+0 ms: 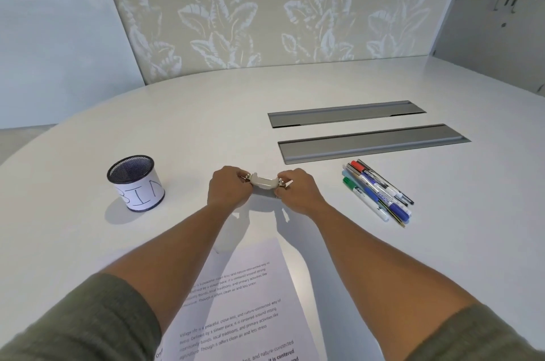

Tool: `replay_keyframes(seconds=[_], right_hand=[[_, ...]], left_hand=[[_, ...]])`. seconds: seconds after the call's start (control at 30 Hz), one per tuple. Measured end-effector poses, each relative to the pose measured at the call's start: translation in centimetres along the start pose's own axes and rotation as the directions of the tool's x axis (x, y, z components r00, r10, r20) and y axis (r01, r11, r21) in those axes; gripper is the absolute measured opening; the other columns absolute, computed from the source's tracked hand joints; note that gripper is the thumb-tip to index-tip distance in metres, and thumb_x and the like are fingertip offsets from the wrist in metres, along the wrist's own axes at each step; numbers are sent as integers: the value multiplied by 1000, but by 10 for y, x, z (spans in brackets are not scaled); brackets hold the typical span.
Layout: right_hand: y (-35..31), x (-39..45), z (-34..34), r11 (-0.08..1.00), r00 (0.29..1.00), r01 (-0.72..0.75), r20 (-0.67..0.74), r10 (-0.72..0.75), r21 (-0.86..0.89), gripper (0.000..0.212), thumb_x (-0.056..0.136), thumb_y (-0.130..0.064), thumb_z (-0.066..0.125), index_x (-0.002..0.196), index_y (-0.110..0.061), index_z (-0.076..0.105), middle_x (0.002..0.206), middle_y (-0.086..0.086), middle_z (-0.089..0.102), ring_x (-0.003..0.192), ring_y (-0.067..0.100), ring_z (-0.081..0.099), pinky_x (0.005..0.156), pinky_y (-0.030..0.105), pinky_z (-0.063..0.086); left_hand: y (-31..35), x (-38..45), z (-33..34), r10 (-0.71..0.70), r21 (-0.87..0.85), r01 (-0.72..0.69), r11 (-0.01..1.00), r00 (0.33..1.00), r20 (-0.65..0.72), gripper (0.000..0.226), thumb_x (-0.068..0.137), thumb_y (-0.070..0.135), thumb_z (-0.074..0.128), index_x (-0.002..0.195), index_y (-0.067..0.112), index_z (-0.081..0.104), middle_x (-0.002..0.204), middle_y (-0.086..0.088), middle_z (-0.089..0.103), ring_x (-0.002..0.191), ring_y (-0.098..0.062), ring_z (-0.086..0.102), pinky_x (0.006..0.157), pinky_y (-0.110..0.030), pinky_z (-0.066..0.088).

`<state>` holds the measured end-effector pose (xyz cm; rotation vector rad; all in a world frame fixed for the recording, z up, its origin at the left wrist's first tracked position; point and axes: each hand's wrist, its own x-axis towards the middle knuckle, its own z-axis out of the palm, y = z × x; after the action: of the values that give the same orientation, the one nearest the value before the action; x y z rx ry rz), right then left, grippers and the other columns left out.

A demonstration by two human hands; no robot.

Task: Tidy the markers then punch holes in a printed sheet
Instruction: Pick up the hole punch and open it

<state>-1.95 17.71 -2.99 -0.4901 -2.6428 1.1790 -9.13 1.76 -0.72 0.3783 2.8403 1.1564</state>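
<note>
A small grey hole punch [264, 182] is held a little above the white table [191, 130], in the middle of the view. My left hand [228, 190] grips its left end and my right hand [296, 192] grips its right end. Several markers [377, 192] with red, green and blue caps lie in a loose bundle to the right of my right hand. A printed sheet [241, 301] lies near the table's front edge, partly under my forearms.
A black mesh cup [135, 182] with a white label reading "BIN" stands to the left. Two grey recessed cable trays [371, 143] run across the table behind the markers. A leaf-patterned wall panel stands behind the table.
</note>
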Motion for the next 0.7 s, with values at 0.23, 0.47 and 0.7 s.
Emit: replay_keyframes(seconds=[0.23, 0.47, 0.7], right_hand=[[-4, 14, 19, 994, 998, 49, 40, -45, -101, 14, 86, -8, 55, 90, -1, 66, 100, 15, 57, 91, 29, 57, 76, 37, 47], [-2, 10, 31, 1000, 1000, -16, 19, 16, 11, 37, 90, -10, 52, 126, -12, 58, 121, 6, 50, 103, 20, 56, 74, 22, 40], [3, -10, 31, 994, 995, -80, -51, 85, 80, 51, 93, -22, 58, 141, -13, 42, 135, 3, 42, 103, 10, 47, 86, 28, 45]], left_hand=[[-21, 9, 7, -104, -17, 103, 994, 995, -2, 26, 76, 12, 57, 90, 21, 78, 87, -1, 74, 77, -24, 66, 60, -23, 45], [-28, 9, 10, -164, -30, 165, 986, 986, 30, 29, 77, 17, 61, 104, 23, 71, 99, 0, 73, 88, -25, 69, 73, -27, 51], [-29, -5, -3, -180, 41, 179, 983, 983, 28, 58, 77, 47, 71, 127, 21, 57, 116, 10, 66, 111, -14, 61, 82, -27, 44]])
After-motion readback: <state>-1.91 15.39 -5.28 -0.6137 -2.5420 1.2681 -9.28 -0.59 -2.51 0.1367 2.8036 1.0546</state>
